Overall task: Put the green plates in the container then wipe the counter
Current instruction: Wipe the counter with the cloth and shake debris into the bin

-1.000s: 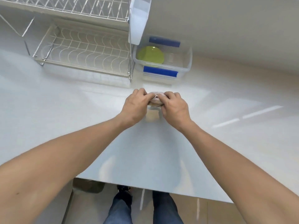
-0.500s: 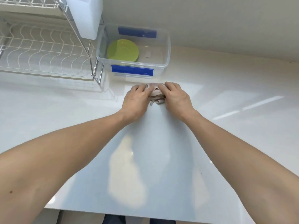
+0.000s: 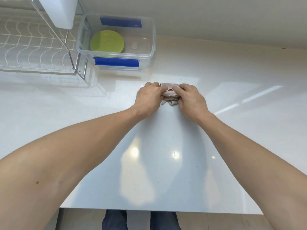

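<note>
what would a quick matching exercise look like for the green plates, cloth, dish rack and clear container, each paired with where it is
Things:
1. green plates
2. cloth
3. dish rack
4. clear container

Places:
A. bunched under both hands on the counter
B. against the back wall, right of the rack
C. far left of the counter
D. inside the container

Pairs: 1-D, 2-A, 3-C, 4-B

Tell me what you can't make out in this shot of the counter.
Head view only:
- cloth: mostly covered by the left hand and right hand; full size unclear.
- green plates in the clear container: count unclear, seen from above.
- dish rack: cut off by the left and top edges.
- white object on the rack: cropped, unidentifiable.
</note>
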